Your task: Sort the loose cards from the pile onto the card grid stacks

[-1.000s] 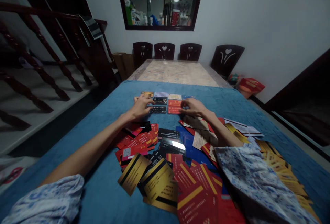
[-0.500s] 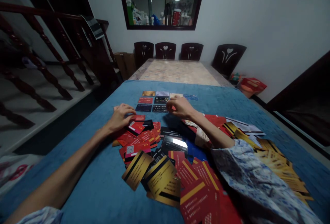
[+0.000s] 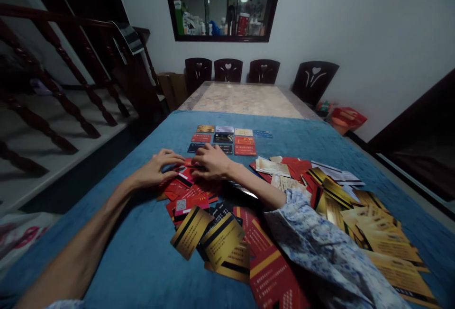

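Loose plastic cards in red, black, gold and blue (image 3: 227, 233) lie heaped on a blue cloth (image 3: 142, 261). Further out, a neat grid of cards (image 3: 227, 140) is laid in rows. My left hand (image 3: 156, 169) rests on the red cards at the heap's far left, fingers curled over a card edge. My right hand (image 3: 213, 162) has crossed to meet it, fingers bent down on the same red cards (image 3: 188, 176). Whether either hand has lifted a card is hidden by the fingers.
Gold cards (image 3: 377, 233) spread along the right side of the cloth. Pale paper slips (image 3: 273, 167) lie beside the right forearm. A bare marble tabletop (image 3: 245, 100) extends beyond, with dark chairs (image 3: 227, 69) at its end. A wooden stair rail (image 3: 64, 86) stands at left.
My right hand moved left and nearer from the card grid to the red cards beside my left hand. My left hand shifted slightly nearer on the heap.
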Motion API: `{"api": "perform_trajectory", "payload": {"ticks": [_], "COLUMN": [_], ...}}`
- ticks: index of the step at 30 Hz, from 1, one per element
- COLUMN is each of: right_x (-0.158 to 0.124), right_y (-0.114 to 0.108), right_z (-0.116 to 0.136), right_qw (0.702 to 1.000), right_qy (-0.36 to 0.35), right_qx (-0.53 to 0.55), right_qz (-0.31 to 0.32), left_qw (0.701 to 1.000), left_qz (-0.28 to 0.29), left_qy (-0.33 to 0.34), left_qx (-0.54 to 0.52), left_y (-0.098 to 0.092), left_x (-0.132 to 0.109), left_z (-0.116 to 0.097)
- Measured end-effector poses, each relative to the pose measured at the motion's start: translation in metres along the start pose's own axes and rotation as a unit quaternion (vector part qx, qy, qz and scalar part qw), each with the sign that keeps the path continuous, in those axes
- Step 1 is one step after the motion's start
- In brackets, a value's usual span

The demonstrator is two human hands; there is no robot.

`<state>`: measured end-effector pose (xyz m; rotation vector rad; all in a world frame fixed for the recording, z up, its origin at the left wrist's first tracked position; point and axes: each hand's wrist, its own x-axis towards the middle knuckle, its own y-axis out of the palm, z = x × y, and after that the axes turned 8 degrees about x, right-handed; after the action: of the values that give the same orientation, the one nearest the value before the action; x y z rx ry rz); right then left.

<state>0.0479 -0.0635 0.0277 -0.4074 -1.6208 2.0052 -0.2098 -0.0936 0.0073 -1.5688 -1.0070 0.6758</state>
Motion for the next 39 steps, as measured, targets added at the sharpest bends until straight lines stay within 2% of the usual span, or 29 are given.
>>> {"api": "perform_trajectory", "payload": {"ticks": [6, 14, 23, 39], "right_x": [0.010, 0.009, 0.008, 0.010], "right_y": [0.008, 0.012, 0.012, 0.014], "right_z": [0.012, 0.016, 0.020, 0.020], "right_qw": [1.000, 0.999, 0.999, 0.997], "right_qy": [-0.020, -0.016, -0.019, -0.053], "right_qx": [-0.012, -0.005, -0.013, -0.014], "right_qz": [0.019, 0.048, 0.048, 0.047], "left_qw": [0.998, 0.996, 0.997, 0.997], "left_qz": [0.055, 0.081, 0.062, 0.071], "left_qy": [-0.002, -0.009, 0.025, 0.029], "left_qx": [-0.012, -0.025, -0.024, -0.013], "left_y": [0.000, -0.001, -0.001, -0.004], "left_x": [-0.004, -0.005, -0.005, -0.006], "left_z": [0.010, 0.008, 0.009, 0.009]}}
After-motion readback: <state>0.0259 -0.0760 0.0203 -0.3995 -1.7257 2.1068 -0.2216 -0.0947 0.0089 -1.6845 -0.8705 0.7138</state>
